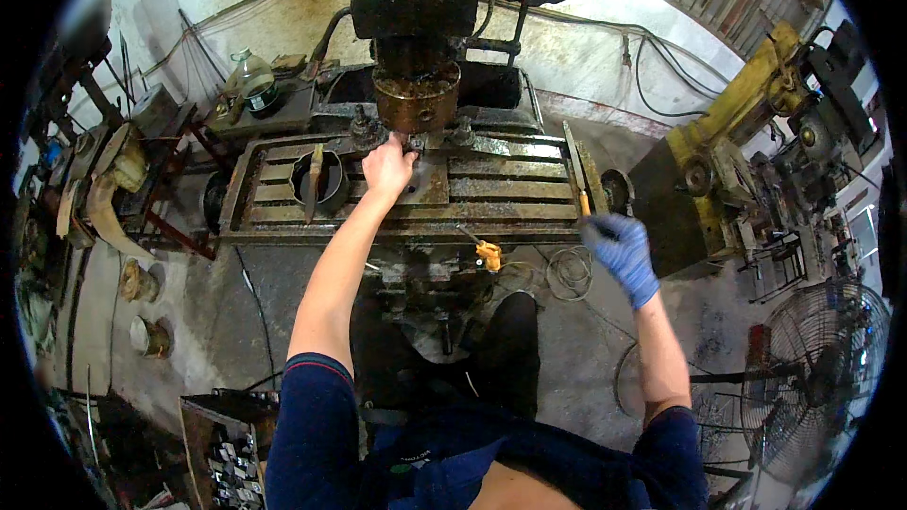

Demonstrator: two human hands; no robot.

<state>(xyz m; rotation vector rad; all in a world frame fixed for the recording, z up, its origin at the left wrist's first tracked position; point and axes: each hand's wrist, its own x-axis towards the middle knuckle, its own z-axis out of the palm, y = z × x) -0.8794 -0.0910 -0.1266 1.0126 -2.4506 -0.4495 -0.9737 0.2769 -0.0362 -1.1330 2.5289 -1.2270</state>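
My bare left hand (388, 168) reaches onto the slotted machine table (510, 191), just under the round, rusty brown spindle head (417, 99). Its fingers are bent at a small metal piece (417, 144) beside a flat plate (430, 184); what lies between them is hidden. At the table's right end my right hand (624, 255), in a blue glove, is closed round a long thin tool (584, 202) with an orange handle. The tool's slim grey shaft points away from me, along the table's edge. A round pot (333, 191) with a brush (314, 179) across it stands left of my left hand.
Clamp bolts (365, 127) stand behind my left hand. A yellow object (488, 256) hangs at the table's front edge. Coiled wire (570, 274) lies on the floor. A large fan (814, 382) is at the lower right, and a yellow machine (694, 165) stands farther right. A bottle (253, 80) sits back left.
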